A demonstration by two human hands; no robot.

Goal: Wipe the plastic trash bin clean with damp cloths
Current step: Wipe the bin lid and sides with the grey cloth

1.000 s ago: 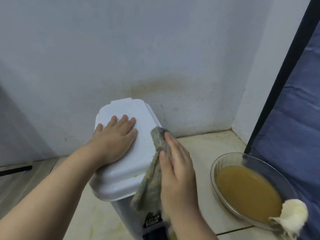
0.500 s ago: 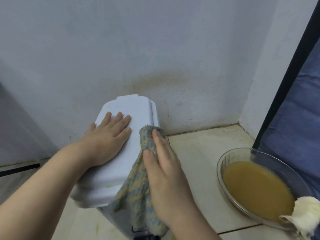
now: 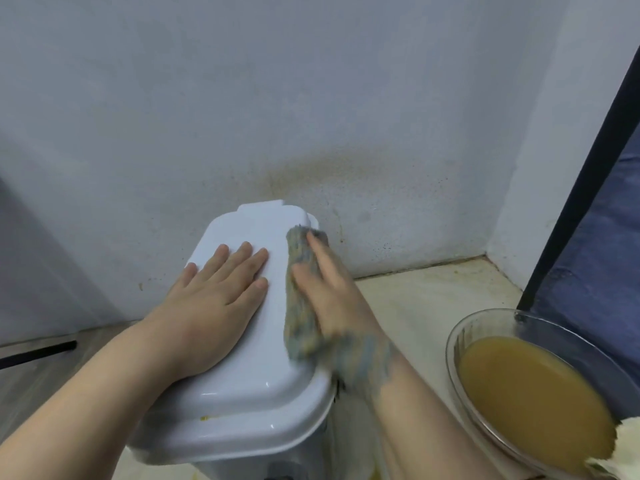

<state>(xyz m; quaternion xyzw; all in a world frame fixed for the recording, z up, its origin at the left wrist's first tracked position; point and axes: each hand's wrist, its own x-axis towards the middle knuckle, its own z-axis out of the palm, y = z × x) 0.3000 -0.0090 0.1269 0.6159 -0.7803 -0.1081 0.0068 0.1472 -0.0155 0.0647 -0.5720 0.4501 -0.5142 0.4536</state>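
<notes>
While the left hand lies flat, fingers straight, on its white lid, the trash bin stands on the floor by the wall. A blue-green cloth is pressed to the lid's right edge under the right hand, fingers extended. A glass bowl of brown liquid sits farther right.

White plastic bin, lid closed, stands by the wall; blue-yellow cloth on its right edge.

The right hand has swept the cloth upward along the lid's right edge, nearly to its far corner.
</notes>
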